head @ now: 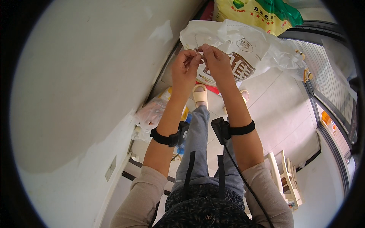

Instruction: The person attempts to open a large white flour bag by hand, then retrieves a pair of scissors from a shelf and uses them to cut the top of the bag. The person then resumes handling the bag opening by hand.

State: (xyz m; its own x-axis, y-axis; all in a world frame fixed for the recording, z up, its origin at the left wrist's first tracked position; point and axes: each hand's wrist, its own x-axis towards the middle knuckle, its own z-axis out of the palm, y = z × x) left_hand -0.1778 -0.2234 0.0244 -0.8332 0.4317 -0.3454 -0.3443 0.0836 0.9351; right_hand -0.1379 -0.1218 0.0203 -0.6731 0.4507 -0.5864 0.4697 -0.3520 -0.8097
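My left hand (184,64) and my right hand (216,58) meet over a large white plastic sack (259,37) with brown printing. A thin string (196,52) is pinched between the fingertips of both hands. One stretch of it runs up from my fingers against the white plastic. Whether it is attached to the sack is too small to tell. The sack's front is partly hidden behind my right hand and forearm.
A yellow and green printed bag (248,14) lies beyond the sack. Clear plastic with bottles (302,71) is at its right. A pale wall (85,85) rises on the left, with bagged items (151,114) beside it. Stacked cream chairs (289,179) stand lower right, near a dark-framed glass door (328,105).
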